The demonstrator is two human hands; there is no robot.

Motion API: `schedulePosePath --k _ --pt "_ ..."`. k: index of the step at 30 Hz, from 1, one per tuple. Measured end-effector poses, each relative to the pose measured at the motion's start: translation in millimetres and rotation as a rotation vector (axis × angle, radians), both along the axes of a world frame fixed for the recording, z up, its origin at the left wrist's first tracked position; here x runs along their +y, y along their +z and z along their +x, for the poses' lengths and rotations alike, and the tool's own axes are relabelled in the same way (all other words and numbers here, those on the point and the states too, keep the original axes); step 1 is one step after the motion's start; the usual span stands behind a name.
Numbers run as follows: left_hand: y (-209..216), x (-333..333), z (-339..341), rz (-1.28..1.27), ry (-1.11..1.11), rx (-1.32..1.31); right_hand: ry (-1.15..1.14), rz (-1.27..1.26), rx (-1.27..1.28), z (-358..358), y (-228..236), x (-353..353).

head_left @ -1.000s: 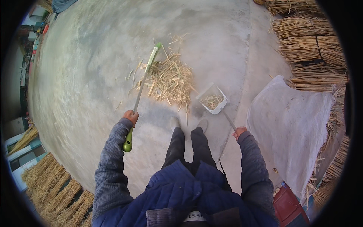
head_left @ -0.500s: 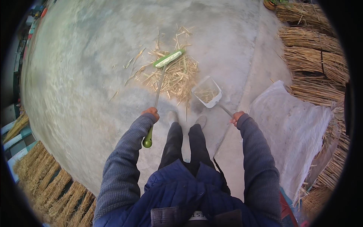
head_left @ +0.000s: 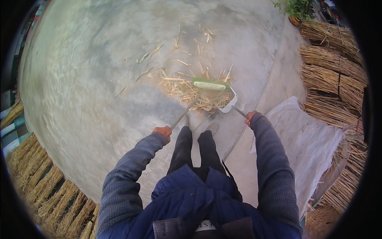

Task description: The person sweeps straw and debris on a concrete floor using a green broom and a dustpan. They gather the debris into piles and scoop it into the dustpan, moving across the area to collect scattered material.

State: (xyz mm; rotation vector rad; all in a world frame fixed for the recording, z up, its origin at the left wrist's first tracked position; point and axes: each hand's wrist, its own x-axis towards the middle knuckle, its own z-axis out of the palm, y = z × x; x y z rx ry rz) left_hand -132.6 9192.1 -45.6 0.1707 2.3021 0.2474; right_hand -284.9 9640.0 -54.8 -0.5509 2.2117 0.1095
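My left hand (head_left: 163, 132) is closed round the long handle of a broom (head_left: 210, 84) with a green and white head. The broom head lies over a pile of cut straw (head_left: 181, 91) on the concrete floor, close to the dustpan. In my right hand (head_left: 250, 117) is the grey handle of a white long-handled dustpan (head_left: 229, 106), its fingers wrapped round it. The pan rests at the right side of the straw, in front of my feet. Straw and the broom head hide much of the pan's inside.
Bundles of dry stalks (head_left: 332, 75) are stacked along the right, with a white plastic sheet (head_left: 304, 131) beside them. More straw bundles (head_left: 34, 171) lie at the lower left. A green plant (head_left: 298, 8) stands at the far right. Loose straw bits (head_left: 149, 53) are scattered beyond the pile.
The broom head has swung right and nearer, pushing straw toward the dustpan. Straw has shifted toward me, leaving scattered bits behind. My left hand has moved slightly nearer and right.
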Motion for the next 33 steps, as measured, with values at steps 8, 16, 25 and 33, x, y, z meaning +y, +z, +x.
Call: schedulePosePath --k 8,16,25,33 --pt "85 -17 54 0.052 0.427 -0.041 0.388 0.206 -0.104 -9 -14 -1" --pt "101 13 124 0.192 1.142 -0.240 0.418 0.243 -0.085 -21 -14 18" --pt "7 146 114 0.467 1.446 -0.453 0.467 0.152 -0.069 -20 -23 46" --pt "2 210 79 0.342 0.941 -0.514 0.203 0.126 -0.019 -14 -63 66"
